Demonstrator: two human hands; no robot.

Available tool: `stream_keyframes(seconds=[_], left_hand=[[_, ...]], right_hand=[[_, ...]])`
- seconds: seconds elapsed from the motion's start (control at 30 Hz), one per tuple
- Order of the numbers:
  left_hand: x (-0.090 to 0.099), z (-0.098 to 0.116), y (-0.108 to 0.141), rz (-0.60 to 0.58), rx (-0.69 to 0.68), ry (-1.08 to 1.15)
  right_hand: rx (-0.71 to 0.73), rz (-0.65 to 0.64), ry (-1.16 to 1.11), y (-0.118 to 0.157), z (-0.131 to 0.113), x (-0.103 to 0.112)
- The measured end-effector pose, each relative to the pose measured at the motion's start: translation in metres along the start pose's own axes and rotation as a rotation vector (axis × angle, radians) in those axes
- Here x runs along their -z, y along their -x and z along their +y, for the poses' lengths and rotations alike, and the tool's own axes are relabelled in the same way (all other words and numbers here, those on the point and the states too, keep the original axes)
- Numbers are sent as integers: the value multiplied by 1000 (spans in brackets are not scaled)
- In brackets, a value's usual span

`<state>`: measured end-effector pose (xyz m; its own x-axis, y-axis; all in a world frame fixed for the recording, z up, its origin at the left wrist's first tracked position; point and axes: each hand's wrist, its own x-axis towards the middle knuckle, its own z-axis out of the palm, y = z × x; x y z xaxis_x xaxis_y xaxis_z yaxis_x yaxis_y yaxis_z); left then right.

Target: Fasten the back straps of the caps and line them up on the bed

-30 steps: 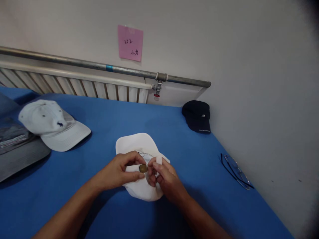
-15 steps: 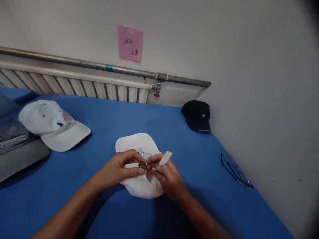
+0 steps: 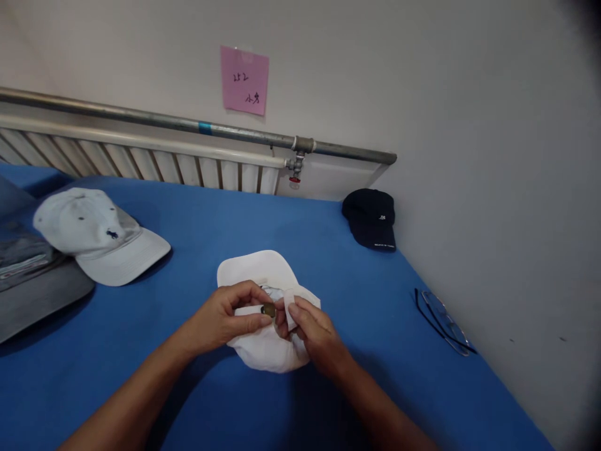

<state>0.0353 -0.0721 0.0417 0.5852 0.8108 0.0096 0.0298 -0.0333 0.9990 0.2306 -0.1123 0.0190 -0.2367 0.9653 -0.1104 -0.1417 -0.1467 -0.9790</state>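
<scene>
A blue, smooth-looking tabletop (image 3: 282,225) runs back to a slatted white radiator (image 3: 178,168) at upper left, its right edge slanting along the pale grey wall (image 3: 469,125) to the lower right corner. Blue surface separates the plain white fabric baseball cap (image 3: 271,352), at lower centre, from its neighbours: a white cap with a dark rider emblem (image 3: 84,219) and a grey brimmed cap (image 3: 44,307) at left, a black baseball cap (image 3: 369,219) right of centre, and thin dark-framed eyeglasses (image 3: 444,326) near the right edge. Above, a grey metal pipe (image 3: 141,117) crosses beneath a handwritten pink paper square (image 3: 244,80); a red-handled valve (image 3: 295,169) hangs from it. The plain cap lies with its brim toward the top of the frame, its inside partly showing between the hands. The left hand (image 3: 232,315), fingers and thumb narrowly parted, grips a small brass-coloured buckle (image 3: 268,310) and white strap; just beside it, the right hand (image 3: 310,326) pinches a flat white strip (image 3: 290,307) between thumb and fingers.
</scene>
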Motion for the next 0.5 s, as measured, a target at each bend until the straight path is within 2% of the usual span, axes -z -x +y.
stream_keyframes(seconds=[0.17,0.33,0.5], left_hand=[[0,0,1,16,1,2],[1,-3,1,27,3,13],[1,-2,0,20,9,36]], right_hand=[[-25,62,-45,1,-1,0],[-56,-55,-24,0,-2,3],[-14,-165,-86,-2,-2,3]])
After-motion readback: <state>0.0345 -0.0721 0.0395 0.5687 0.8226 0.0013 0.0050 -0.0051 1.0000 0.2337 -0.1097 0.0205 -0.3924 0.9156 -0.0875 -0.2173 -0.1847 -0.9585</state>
